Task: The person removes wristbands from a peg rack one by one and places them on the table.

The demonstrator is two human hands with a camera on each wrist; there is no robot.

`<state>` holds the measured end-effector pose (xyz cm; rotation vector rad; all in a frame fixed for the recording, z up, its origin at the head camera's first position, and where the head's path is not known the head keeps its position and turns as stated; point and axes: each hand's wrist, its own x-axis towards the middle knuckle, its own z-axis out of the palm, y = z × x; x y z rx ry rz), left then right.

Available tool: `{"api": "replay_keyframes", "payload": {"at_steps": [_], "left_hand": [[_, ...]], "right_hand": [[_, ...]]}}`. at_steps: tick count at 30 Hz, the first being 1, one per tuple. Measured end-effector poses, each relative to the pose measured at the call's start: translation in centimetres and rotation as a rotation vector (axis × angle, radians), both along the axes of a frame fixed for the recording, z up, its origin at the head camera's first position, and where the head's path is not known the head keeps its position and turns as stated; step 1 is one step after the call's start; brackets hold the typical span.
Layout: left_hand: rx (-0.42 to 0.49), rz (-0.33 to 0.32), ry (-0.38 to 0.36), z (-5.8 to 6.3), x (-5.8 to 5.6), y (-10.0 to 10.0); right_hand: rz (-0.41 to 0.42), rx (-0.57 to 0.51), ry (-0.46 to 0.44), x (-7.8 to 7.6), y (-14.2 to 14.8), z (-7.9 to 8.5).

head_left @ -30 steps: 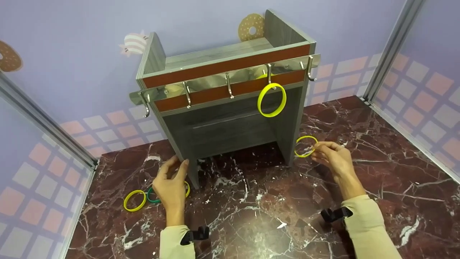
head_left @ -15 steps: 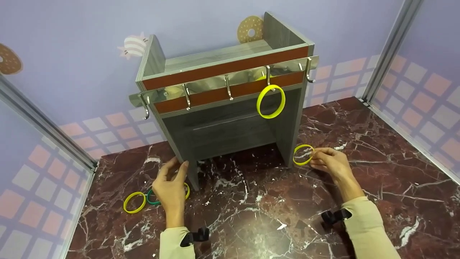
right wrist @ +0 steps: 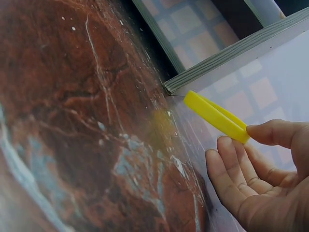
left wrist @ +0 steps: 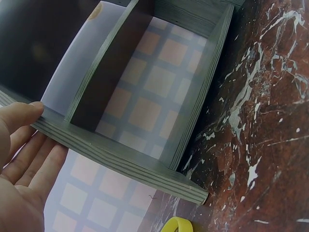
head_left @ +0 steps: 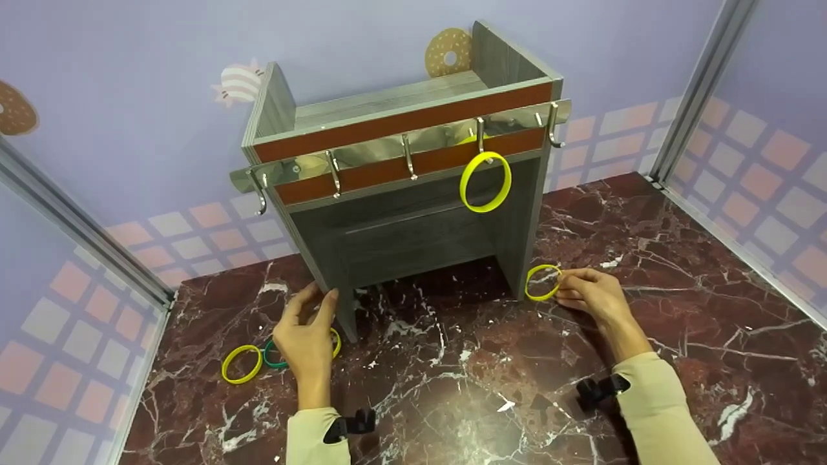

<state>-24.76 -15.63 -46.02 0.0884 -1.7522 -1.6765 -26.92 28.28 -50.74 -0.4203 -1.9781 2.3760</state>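
A grey wooden shelf unit (head_left: 420, 245) stands against the wall, a metal hook rail (head_left: 375, 152) across its front. My left hand (head_left: 305, 332) grips its left side panel low down, thumb on the front edge and fingers on the outer face; in the left wrist view the thumb (left wrist: 29, 112) lies on the panel. Between thumb and fingers, my right hand (head_left: 594, 294) pinches a yellow wristband (head_left: 528, 289) beside the shelf's right foot. The right wrist view shows this wristband (right wrist: 217, 118) tilted close over the tabletop. Another yellow wristband (head_left: 465, 194) hangs from a rail hook.
Near my left hand lie a yellow wristband (head_left: 226, 374) and a green one (head_left: 268, 358); another yellow one (head_left: 338, 342) is partly hidden by the hand. Patterned wall panels (head_left: 161, 161) enclose the dark red marble-look tabletop (head_left: 439, 413) behind and at both sides.
My right hand has come down and slightly left with the yellow wristband, closer to the shelf's foot. The left hand keeps its hold on the side panel.
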Motion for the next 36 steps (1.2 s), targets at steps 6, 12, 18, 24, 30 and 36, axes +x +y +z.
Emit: {"api": "replay_keyframes", "payload": {"at_steps": [6, 12, 18, 24, 30, 36], "left_hand": [[0.006, 0.001, -0.021, 0.03, -0.05, 0.03], [0.003, -0.002, -0.014, 0.13, -0.11, 0.06], [0.001, 0.001, -0.007, 0.12, -0.03, 0.10], [-0.012, -0.005, -0.004, -0.04, 0.03, 0.00], [-0.027, -0.003, -0.009, -0.09, 0.05, -0.16], [-0.026, -0.005, -0.021, -0.04, 0.02, -0.14]], "right_hand": [[0.010, 0.009, -0.004, -0.16, 0.04, -0.28], [0.040, 0.030, -0.022, -0.26, 0.19, -0.41], [0.062, 0.071, -0.031, -0.19, 0.22, -0.28], [0.080, 0.119, -0.026, 0.02, 0.16, -0.06], [0.096, 0.218, -0.018, -0.03, 0.16, 0.10], [0.086, 0.263, -0.008, 0.05, 0.14, 0.16]]}}
